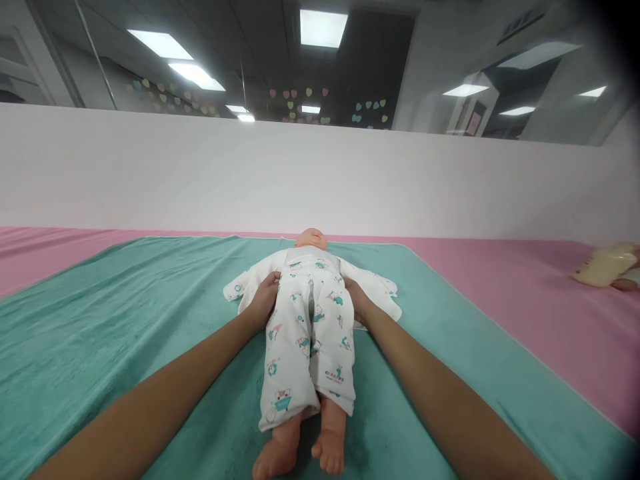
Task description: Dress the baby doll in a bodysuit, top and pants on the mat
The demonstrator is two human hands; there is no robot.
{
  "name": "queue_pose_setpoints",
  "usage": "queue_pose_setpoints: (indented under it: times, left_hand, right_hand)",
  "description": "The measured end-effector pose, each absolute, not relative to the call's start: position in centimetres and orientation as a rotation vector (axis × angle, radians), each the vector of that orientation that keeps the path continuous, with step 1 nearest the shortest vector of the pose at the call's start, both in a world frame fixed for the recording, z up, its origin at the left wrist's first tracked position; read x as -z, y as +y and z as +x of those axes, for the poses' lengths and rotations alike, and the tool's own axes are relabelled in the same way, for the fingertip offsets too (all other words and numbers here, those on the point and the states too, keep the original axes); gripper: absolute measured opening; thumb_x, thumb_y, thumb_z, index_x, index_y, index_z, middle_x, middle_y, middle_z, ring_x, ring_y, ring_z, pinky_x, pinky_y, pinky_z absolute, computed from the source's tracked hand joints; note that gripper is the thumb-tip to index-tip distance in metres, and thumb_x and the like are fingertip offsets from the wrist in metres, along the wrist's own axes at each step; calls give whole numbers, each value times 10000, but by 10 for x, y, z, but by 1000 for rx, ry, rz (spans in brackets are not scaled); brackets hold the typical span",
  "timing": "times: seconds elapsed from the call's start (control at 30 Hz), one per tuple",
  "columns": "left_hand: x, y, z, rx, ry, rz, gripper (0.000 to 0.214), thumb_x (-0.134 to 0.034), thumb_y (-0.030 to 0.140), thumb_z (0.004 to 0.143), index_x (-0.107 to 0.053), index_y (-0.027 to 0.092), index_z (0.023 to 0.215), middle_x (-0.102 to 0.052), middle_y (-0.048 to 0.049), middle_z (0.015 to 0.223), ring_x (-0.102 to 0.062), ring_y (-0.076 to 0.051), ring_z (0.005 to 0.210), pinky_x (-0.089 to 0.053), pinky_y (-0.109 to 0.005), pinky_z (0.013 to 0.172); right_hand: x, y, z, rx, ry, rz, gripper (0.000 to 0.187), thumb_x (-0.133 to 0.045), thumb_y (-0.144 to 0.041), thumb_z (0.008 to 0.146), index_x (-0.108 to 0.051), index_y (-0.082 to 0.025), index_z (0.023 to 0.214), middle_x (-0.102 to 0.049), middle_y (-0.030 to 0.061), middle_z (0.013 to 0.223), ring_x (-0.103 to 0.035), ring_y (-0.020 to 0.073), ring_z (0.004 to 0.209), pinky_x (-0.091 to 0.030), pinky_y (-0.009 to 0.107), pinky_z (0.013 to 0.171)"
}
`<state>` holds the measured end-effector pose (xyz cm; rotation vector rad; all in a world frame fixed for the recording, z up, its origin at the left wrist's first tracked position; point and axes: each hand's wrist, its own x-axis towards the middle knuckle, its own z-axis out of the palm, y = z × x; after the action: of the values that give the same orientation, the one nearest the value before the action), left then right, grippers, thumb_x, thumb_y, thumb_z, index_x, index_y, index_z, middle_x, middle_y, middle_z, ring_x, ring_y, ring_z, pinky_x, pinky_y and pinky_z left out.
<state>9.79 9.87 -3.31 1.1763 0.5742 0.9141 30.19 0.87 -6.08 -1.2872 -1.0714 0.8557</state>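
1. Your left hand [263, 300]: fingers together, pressed on the waist of the printed pants [310, 347]. Can't tell if gripping.
2. Your right hand [356, 300]: on the opposite side of the waist, fingertips hidden. Can't tell if gripping.
3. Baby doll [311, 239]: face-up, mid teal towel [125, 333], head at far edge.
4. Cream bottle [605, 265]: on pink sheet [500, 300], near right edge.

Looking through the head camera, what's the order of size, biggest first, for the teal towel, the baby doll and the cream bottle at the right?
1. Teal towel
2. Baby doll
3. Cream bottle, though it lies farther from the camera, so its true size against the doll is unsure.
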Motion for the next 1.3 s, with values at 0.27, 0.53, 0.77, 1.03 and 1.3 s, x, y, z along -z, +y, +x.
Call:
queue_pose_setpoints:
  times: [0.27, 0.53, 0.77, 1.03, 1.3]
  left_hand:
    - [25, 107, 93, -1056, 617, 1245, 226, -616, 276, 632, -617, 169, 830, -641, -8, 781, -564, -173, 741, -427, -267, 662]
    - [13, 115, 90, -1015, 788, 1849, 307, -611, 451, 722, -622, 201, 900, -632, -28, 920, -547, -205, 883, -394, -292, 781]
    - [6, 118, 92, -1074, 662, 2156, 217, -522, 383, 802, -623, 232, 920, -616, -32, 992, -533, -202, 920, -375, -271, 816]
    - [-8, 140, 114, -1036, 894, 2064, 148, -513, 309, 762, -503, 217, 646, -519, 15, 601, -456, -175, 623, -297, -271, 608]
    - [-4, 145, 117, -971, 935, 1816, 203, -488, 376, 753, -536, 185, 707, -545, -7, 662, -465, -153, 613, -326, -255, 573]
  right_hand:
    - [52, 3, 304, -462, -1111, -1424, 195, -582, -293, 631, -643, -209, 796, -653, -7, 848, -512, 218, 859, -382, 315, 785]
    - [54, 7, 304, -418, -1044, -1407, 220, -517, -412, 728, -612, -217, 761, -627, -4, 792, -501, 190, 805, -369, 290, 752]
    - [60, 12, 306, -583, -1006, -1341, 351, -503, -527, 734, -609, -202, 817, -638, 6, 790, -536, 182, 753, -413, 285, 701]
    - [57, 15, 304, -778, -942, -1212, 463, -504, -587, 756, -605, -210, 1005, -646, 38, 990, -554, 214, 949, -422, 326, 837]
    - [62, 17, 309, -794, -784, -1212, 454, -461, -599, 770, -597, -230, 995, -644, 42, 1022, -571, 235, 950, -449, 345, 817]
